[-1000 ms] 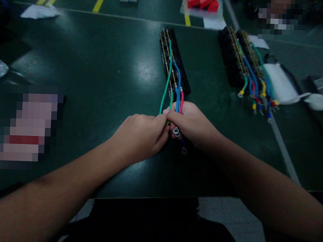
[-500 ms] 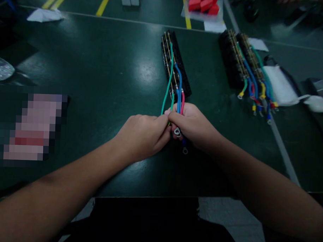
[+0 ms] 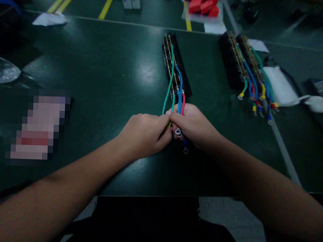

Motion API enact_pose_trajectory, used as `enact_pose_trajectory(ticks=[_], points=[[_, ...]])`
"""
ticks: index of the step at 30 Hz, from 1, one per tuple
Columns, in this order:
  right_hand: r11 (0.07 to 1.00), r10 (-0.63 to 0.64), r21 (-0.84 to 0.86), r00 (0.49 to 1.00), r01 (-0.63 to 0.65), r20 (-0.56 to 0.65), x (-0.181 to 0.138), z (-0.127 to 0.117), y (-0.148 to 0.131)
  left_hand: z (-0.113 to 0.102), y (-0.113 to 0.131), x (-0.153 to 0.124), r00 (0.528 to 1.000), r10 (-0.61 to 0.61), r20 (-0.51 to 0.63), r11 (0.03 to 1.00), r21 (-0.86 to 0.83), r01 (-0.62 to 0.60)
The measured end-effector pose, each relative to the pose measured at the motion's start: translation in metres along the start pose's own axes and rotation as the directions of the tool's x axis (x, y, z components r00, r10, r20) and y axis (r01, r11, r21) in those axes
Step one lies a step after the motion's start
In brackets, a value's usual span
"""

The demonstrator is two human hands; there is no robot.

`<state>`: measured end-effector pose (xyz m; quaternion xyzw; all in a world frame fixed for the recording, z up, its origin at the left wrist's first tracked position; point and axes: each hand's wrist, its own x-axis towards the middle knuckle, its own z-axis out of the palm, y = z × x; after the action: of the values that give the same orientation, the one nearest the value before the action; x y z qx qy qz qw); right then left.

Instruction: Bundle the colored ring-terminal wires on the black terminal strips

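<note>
A long black block with brass strips [image 3: 182,74] lies on the green table, and insulated wires run from it towards me. My right hand [image 3: 192,120] is closed around blue wires [image 3: 180,97] and a red wire [image 3: 183,99]; their ring terminals [image 3: 178,132] stick out below the thumb. Against it, my left hand [image 3: 150,133] is closed on the green wires [image 3: 167,93], whose ends are mostly hidden in the fingers. The two thumbs meet in front of the block's near end.
Two similar wired black blocks [image 3: 231,63] lie at the right, beside a white pouch [image 3: 280,86]. Red pieces [image 3: 202,4] on a plastic bag and a grey part [image 3: 131,0] sit at the back. A blurred-out flat object [image 3: 39,125] lies at the left.
The view has shifted slightly, so the table things at the left appear a little further right. Both hands keep their hold on the wires, almost unmoved.
</note>
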<state>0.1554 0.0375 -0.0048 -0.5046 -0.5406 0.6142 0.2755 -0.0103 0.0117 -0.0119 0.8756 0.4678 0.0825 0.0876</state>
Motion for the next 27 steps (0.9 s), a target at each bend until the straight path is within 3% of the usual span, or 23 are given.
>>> enact_pose_trajectory(ticks=[14, 27], points=[[1.0, 0.013, 0.004, 1.0, -0.013, 0.014, 0.0, 0.001, -0.001, 0.001, -0.003, 0.003, 0.995, 0.059, 0.081, 0.998, -0.037, -0.057], [0.999, 0.039, 0.009, 0.999, -0.039, 0.005, 0.001, 0.0, -0.002, 0.003, -0.011, 0.004, 0.987, 0.054, -0.151, 0.963, -0.254, -0.092]])
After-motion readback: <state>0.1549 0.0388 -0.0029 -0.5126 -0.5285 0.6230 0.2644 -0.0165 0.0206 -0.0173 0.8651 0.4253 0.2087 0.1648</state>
